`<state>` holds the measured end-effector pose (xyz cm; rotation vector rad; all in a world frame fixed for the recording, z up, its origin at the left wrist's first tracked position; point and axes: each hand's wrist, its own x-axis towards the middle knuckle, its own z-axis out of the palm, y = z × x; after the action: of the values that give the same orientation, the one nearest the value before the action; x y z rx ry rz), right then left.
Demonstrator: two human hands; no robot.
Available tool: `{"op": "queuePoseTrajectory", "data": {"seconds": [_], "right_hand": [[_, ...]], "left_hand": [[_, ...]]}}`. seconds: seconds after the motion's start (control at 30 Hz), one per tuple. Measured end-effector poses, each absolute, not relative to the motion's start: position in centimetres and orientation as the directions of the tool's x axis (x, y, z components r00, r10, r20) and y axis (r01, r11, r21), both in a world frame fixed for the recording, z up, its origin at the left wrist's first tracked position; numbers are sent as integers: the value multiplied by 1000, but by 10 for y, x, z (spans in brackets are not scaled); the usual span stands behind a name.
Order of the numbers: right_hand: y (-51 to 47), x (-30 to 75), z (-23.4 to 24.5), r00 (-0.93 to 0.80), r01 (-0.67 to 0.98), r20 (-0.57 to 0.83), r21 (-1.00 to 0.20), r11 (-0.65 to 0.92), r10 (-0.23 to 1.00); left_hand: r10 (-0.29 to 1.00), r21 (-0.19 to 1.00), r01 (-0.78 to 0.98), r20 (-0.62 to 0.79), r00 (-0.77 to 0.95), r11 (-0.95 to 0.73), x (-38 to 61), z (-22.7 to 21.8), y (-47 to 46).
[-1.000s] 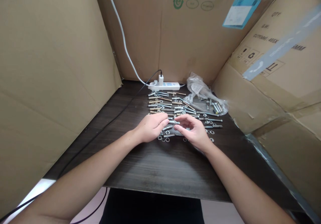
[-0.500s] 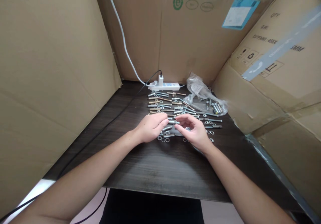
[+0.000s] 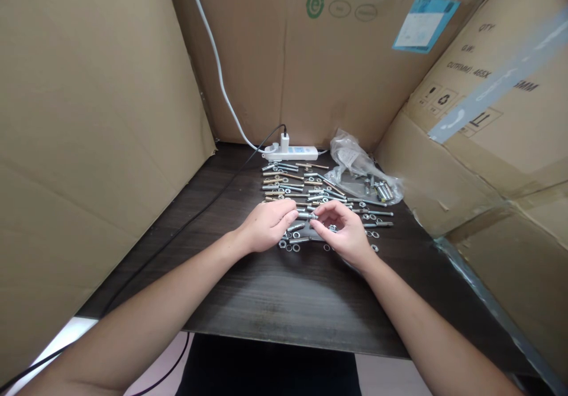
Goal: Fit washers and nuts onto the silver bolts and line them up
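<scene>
Between my two hands, just above the dark table (image 3: 266, 289), lies a silver expansion bolt (image 3: 306, 215), held nearly level. My left hand (image 3: 267, 225) is closed around its left end, with the thumb along the near side. The thumb and fingertips of my right hand (image 3: 339, 230) pinch the bolt's right end, where a nut or washer seems to sit; the fingers partly cover it. Below and around the hands lie loose metal sleeves, bolts, nuts and washers (image 3: 296, 247), some hidden by the hands.
Rows of sleeves and bolts (image 3: 284, 187) extend behind my hands. A clear plastic bag (image 3: 355, 159) with metal parts lies at the back right. A white power strip (image 3: 302, 153) with a black cable (image 3: 213, 200) sits at the back. Cardboard walls (image 3: 106, 118) enclose the table.
My right fingertips have shifted slightly and now cover more of the bolt's right end. The left hand stays where it was, still gripping the bolt.
</scene>
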<state>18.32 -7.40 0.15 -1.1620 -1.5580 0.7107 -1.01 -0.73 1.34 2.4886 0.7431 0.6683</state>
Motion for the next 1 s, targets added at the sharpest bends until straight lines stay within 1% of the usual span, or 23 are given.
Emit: {"op": "queuePoseTrajectory", "data": {"seconds": [0.17,0.37,0.6,0.77,0.87,0.93,1.0], "right_hand": [[-73,185,1,18,329,410,-863,382,912],[-73,186,1,25,365,414,-851,377,910],[-74,185,1,28,444,477,-793,416,879],[-75,192,13,60,521,522,-744,419,851],[-85,211,22,63,617,531,-686,385,845],[-97,231,23,43,702,497,-632,328,866],[-114,254,19,42,775,432,-583,243,901]], "left_hand": [[614,547,379,347,708,-746,-10,10,-5],[611,546,371,362,704,-751,-10,9,-5],[621,552,376,365,694,-744,-10,8,-4],[637,558,390,362,681,-733,-10,7,-3],[644,565,393,356,677,-725,-11,7,-2],[640,564,390,356,681,-728,-10,8,-2],[637,564,387,356,683,-730,-10,8,-3]]}}
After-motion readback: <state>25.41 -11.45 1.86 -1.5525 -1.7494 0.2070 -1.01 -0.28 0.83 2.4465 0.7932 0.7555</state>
